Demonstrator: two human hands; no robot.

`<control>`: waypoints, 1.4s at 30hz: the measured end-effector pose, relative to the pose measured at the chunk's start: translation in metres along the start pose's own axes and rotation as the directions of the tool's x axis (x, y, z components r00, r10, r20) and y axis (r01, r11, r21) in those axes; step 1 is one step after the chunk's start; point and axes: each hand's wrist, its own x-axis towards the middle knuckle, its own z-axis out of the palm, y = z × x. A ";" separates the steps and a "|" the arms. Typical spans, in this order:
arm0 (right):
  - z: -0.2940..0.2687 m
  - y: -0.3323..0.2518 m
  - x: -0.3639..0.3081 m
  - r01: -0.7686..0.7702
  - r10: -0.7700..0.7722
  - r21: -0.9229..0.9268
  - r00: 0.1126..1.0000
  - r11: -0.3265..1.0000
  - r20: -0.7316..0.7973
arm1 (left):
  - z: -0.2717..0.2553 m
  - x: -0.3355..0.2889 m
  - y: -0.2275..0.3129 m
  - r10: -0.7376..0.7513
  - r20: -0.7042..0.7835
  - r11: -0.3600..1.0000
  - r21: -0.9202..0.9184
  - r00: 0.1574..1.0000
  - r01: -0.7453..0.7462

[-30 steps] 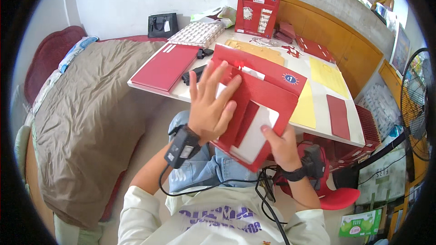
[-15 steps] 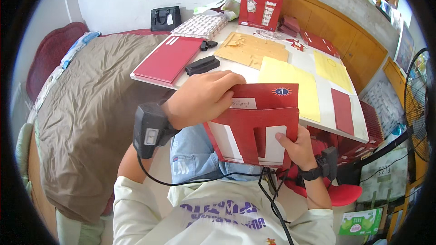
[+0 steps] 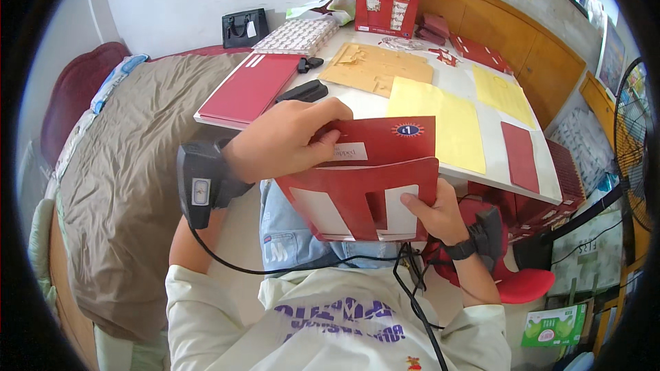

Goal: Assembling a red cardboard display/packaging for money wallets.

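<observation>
I hold a red cardboard display box (image 3: 361, 177) upright in front of my lap. Two whitish areas show on its front, and a taller back panel with a pale label and a dark blue badge rises behind it. My left hand (image 3: 292, 136) has its fingers curled closed over the upper left edge of the back panel. Gripping the right side is my right hand (image 3: 440, 211), its thumb flat on the front and its other fingers out of sight behind. The inside of the box is mostly hidden.
A white table (image 3: 457, 177) stands ahead. On it are yellow sheets (image 3: 436, 120), a tan cardboard sheet (image 3: 375, 69), red flat boards (image 3: 254, 86), a black case (image 3: 302, 91) and a standing red display box (image 3: 388, 3). A bed (image 3: 130, 165) lies left, a fan (image 3: 634, 144) right. Black cables (image 3: 405, 282) hang over my lap.
My hands and the red box have shifted a little to the left, and the box tilts slightly differently. Both hands keep their hold. The whole view has moved slightly.
</observation>
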 end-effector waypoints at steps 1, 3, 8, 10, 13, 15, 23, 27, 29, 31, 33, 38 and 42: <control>0.001 -0.001 0.002 -0.002 0.002 0.002 1.000 1.000 -0.001 | -0.003 0.000 0.000 -0.018 0.004 1.000 0.004 1.000 0.018; 0.003 -0.001 0.006 0.049 -0.049 0.008 0.999 0.999 0.020 | -0.010 -0.001 0.004 -0.014 0.014 1.000 0.010 1.000 0.014; 0.010 0.002 0.009 0.106 -0.107 0.027 0.994 0.994 0.009 | -0.016 -0.004 0.009 -0.022 0.040 0.998 0.060 0.999 0.020; 0.011 0.003 0.009 0.128 -0.128 0.028 0.992 0.991 0.000 | -0.016 -0.005 0.011 -0.029 0.045 0.997 0.078 0.999 0.026; 0.013 0.005 0.009 0.100 -0.102 0.042 0.994 0.994 0.036 | -0.010 -0.008 0.007 -0.028 0.007 0.997 0.066 1.000 0.027; 0.014 0.004 0.009 0.106 -0.105 -0.024 0.993 0.994 0.048 | -0.012 -0.011 0.012 -0.041 0.041 0.998 0.048 0.998 0.039; 0.009 0.015 0.008 0.175 -0.176 -0.134 0.984 0.975 0.010 | -0.016 -0.015 0.009 0.083 0.054 0.973 -0.221 0.995 -0.069; 0.007 0.020 0.006 0.152 -0.153 -0.102 0.988 0.983 0.001 | -0.010 -0.012 0.008 0.044 0.028 0.978 -0.205 0.999 -0.037; 0.005 0.022 0.006 0.164 -0.164 -0.105 0.986 0.981 0.009 | -0.008 -0.012 0.007 0.046 0.037 0.979 -0.198 0.998 -0.037; 0.005 0.023 0.006 0.177 -0.176 -0.108 0.984 0.978 0.019 | -0.005 -0.012 0.008 -0.003 -0.028 0.973 -0.229 1.000 -0.003; 0.006 0.023 0.005 0.151 -0.148 -0.086 0.988 0.985 0.035 | -0.004 -0.012 0.008 -0.004 -0.057 0.976 -0.218 0.998 -0.008; 0.000 0.023 0.004 0.064 -0.058 -0.101 0.996 0.993 0.062 | 0.002 0.000 0.007 0.045 -0.171 0.996 -0.068 0.984 -0.057; -0.007 0.033 0.000 -0.028 0.029 -0.025 0.999 0.999 0.040 | -0.005 0.036 -0.009 0.180 -0.336 0.974 0.192 0.924 -0.120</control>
